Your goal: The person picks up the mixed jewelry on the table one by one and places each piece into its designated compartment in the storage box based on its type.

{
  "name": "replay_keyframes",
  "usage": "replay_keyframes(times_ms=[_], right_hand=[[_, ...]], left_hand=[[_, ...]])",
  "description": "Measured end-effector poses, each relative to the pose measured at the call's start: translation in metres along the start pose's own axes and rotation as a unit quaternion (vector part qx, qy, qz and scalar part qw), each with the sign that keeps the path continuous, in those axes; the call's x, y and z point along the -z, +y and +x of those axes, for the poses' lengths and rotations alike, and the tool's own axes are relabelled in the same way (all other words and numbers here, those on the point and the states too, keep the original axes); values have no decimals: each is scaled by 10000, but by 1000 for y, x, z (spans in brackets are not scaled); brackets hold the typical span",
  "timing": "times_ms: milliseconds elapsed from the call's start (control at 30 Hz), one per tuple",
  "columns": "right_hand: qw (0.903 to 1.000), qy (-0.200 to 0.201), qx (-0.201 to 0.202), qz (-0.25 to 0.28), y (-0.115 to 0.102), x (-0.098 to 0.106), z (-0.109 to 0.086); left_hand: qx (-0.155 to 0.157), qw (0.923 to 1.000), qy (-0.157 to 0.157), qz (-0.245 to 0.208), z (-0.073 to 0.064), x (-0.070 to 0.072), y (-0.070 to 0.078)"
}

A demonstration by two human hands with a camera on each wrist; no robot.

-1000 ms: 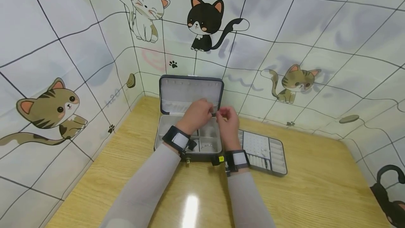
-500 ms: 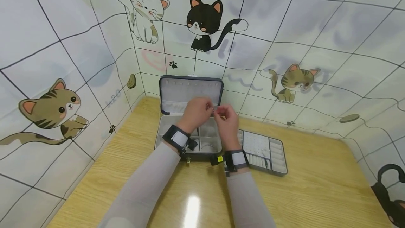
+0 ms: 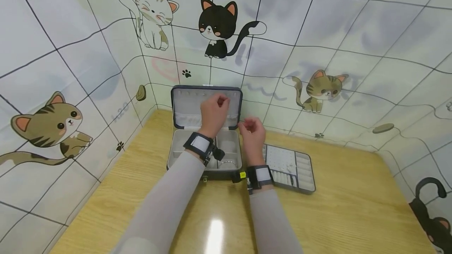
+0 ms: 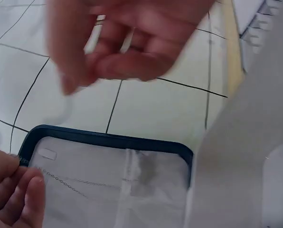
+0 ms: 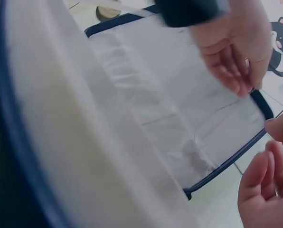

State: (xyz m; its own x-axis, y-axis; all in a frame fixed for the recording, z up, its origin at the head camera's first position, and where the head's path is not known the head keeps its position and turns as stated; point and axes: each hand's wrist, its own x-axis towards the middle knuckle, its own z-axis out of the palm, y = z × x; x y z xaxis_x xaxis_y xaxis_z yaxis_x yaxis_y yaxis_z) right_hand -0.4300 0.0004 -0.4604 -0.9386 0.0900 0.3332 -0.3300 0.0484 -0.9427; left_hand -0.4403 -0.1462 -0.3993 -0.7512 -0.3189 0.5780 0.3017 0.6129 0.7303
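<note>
A dark jewelry box stands with its pale-lined lid raised against the wall. My left hand is at the lid's upper part, thumb and fingers pinching a thin silver necklace. In the left wrist view its chain runs in two strands from those fingers along the lining towards the gathered pocket. My right hand is beside the lid's lower right corner, fingers loosely curled, apart from the left; nothing shows between its fingers. The necklace is too fine to make out in the head view.
A grey jewelry tray with small compartments and ring rolls lies right of the box, bearing several small pieces. A silver bangle lies in the box's front right compartment. A cat-patterned cloth wall rises close behind.
My hands were together near the lid's right side, working on the necklace. The left hand has moved up and left with it; the right hand has stayed about where it was. The view shifted slightly.
</note>
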Motion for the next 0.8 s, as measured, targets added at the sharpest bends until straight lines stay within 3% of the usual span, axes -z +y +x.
replay_keyframes(times_ms=[233,367,800], right_hand=[[9973,-64,-413,-604,10,-1,0],[9967,-205,-392,-683,13,-1,-1],[9961,-380,-282,-739,17,-3,-3]], left_hand=[[-413,9974,409,415,18,-7,7],[-610,9943,513,706,24,-12,9],[-526,9892,584,1237,28,-18,5]])
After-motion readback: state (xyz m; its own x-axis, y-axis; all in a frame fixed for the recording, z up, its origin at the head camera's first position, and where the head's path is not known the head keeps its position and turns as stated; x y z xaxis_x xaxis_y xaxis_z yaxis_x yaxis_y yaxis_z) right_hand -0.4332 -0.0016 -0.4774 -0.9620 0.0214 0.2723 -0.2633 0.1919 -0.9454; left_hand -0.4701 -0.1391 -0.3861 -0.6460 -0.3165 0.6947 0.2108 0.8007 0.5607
